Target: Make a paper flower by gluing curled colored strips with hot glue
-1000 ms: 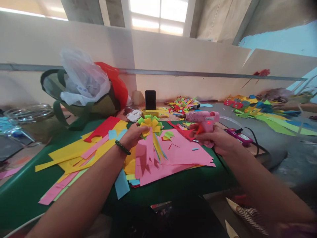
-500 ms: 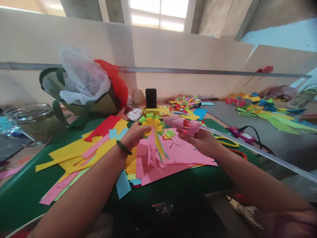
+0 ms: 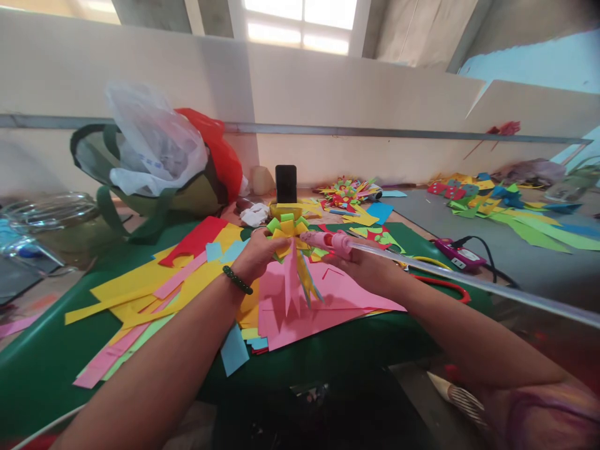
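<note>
My left hand [image 3: 260, 251] is closed on a paper flower [image 3: 287, 229] made of green and yellow loops, with pink, yellow and blue strips hanging below it. A pink hot glue gun [image 3: 330, 241] is in my right hand [image 3: 360, 265], its fingers wrapped round it. The gun's tip is at the flower's middle; whether it touches I cannot tell. A long clear glue stick [image 3: 469, 274] sticks out of the gun's back toward the right. Under both hands lie pink paper sheets [image 3: 309, 322].
Yellow paper sheets and strips [image 3: 135, 300] lie left on the green table cover [image 3: 37, 362]. Scissors with red handles [image 3: 450, 289] and a purple power strip [image 3: 457, 255] are at the right. Behind stand a phone [image 3: 285, 184], a bag [image 3: 182, 209] and a paper flower pile [image 3: 349, 192].
My right hand has brought the glue gun left and slightly down, its tip now at the flower. The flower in my left hand has tilted a little, its strips shifting right.
</note>
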`<state>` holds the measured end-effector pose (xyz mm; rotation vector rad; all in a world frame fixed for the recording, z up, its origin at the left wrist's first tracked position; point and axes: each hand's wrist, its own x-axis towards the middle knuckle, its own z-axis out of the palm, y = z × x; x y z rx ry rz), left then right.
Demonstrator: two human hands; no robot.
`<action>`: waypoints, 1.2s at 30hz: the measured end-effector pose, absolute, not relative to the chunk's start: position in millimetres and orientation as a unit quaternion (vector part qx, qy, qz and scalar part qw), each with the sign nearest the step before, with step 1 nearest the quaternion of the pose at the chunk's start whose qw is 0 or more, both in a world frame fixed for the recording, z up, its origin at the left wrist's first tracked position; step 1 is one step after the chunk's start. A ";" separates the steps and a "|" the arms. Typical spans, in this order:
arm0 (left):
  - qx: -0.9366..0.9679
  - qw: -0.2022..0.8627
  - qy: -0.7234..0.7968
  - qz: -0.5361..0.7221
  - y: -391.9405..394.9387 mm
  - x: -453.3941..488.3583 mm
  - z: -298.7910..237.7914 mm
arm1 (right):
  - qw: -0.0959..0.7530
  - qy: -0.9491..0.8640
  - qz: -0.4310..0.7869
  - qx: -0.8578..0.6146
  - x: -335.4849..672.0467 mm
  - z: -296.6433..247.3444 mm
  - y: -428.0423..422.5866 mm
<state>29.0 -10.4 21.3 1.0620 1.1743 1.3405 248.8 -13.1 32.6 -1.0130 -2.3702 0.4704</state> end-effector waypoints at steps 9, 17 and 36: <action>0.452 0.514 0.482 0.546 -9.3 29.3 20.5 | 0.258 -0.875 0.177 -0.368 250.8 31.3 -14.8; 0.464 0.511 0.491 0.532 -8.3 26.8 18.2 | 0.271 -0.873 0.206 -0.348 252.7 32.3 -16.6; 0.470 0.482 0.515 0.530 -11.0 27.9 23.3 | 0.247 -0.873 0.223 -0.357 252.3 33.5 -18.4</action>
